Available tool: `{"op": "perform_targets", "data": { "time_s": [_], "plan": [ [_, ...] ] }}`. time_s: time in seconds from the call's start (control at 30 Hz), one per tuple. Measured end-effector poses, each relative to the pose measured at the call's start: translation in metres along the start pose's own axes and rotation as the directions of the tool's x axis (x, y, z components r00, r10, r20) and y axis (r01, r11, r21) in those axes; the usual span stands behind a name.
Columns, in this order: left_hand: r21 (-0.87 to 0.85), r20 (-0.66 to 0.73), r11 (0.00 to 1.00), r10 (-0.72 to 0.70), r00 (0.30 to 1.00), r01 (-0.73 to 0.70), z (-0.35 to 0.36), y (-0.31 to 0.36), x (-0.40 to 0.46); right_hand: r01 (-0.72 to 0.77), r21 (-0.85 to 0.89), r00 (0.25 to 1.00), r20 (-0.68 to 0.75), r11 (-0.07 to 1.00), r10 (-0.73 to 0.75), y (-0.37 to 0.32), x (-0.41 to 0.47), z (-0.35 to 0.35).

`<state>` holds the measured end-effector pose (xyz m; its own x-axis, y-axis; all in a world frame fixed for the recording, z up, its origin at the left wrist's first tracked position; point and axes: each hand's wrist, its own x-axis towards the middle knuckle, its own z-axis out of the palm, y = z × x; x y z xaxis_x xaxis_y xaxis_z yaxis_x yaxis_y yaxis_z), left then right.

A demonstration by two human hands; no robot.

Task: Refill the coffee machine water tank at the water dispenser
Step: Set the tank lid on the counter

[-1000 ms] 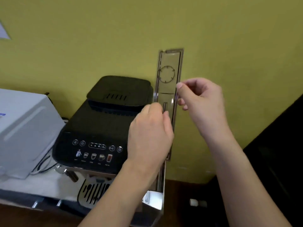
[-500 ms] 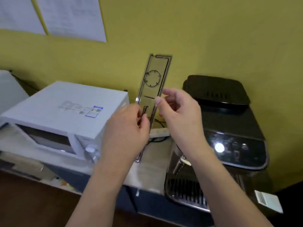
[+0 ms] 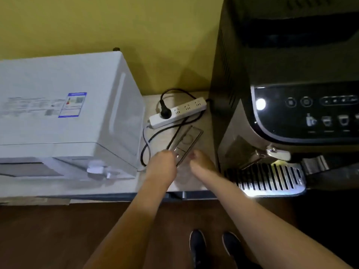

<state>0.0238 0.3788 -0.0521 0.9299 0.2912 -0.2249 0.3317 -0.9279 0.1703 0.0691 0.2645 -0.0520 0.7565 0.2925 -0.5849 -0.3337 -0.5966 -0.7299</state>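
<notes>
A: Where's the tank lid (image 3: 185, 143) at?

B: It's being held low over the counter (image 3: 196, 121), between the white microwave (image 3: 64, 113) and the coffee machine (image 3: 287, 94), just in front of the power strip (image 3: 177, 112).

A: And the hands?

B: Its near end is pinched by the left hand (image 3: 162, 164). Right hand (image 3: 201, 162) is touching it, but its grip can't be made out.

A pale counter (image 3: 206, 121) is carrying everything here. A white microwave (image 3: 64, 113) is sitting at nine o'clock, and a black coffee machine (image 3: 291, 94) is standing at three o'clock. Between them, a white power strip (image 3: 186, 110) is lying at twelve o'clock with a black plug (image 3: 165, 112) in it and black cables (image 3: 155, 136) trailing toward six. A long clear tank lid (image 3: 186, 142) is lying at the centre, just beside the cables.
</notes>
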Motion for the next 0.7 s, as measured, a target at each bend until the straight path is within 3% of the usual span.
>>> {"op": "perform_targets", "data": {
  "time_s": [0.13, 0.27, 0.37, 0.47, 0.57, 0.7],
  "plan": [
    [0.109, 0.004, 0.993, 0.051, 0.999, -0.051, 0.026, -0.003, 0.024, 0.014, 0.129, 0.999, 0.04, 0.992, -0.019, 0.015, 0.027, 0.004],
    [0.087, 0.012, 0.996, 0.011, 1.0, -0.012, 0.024, 0.001, 0.027, -0.033, 0.114, 0.999, 0.026, 0.993, 0.031, 0.02, 0.039, 0.002],
    [-0.043, -0.019, 0.996, -0.074, 0.997, 0.073, 0.003, 0.009, 0.0, 0.027, -0.06, 0.996, 0.087, 0.998, -0.022, 0.023, 0.002, -0.015],
    [-0.141, 0.152, 0.984, -0.083, 0.985, 0.104, -0.022, 0.038, -0.06, 0.232, -0.298, 0.955, 0.25, 0.926, -0.159, 0.039, -0.066, -0.058],
    [-0.18, 0.353, 0.982, 0.121, 0.928, -0.06, -0.049, 0.104, -0.11, 0.38, -0.556, 0.91, 0.368, 0.739, -0.19, 0.071, -0.12, -0.127],
    [-0.213, 0.283, 0.929, 0.355, 0.891, -0.303, -0.07, 0.218, -0.138, 0.266, -0.78, 0.964, 0.233, 0.566, -0.132, 0.115, -0.157, -0.242]
  ]
}}
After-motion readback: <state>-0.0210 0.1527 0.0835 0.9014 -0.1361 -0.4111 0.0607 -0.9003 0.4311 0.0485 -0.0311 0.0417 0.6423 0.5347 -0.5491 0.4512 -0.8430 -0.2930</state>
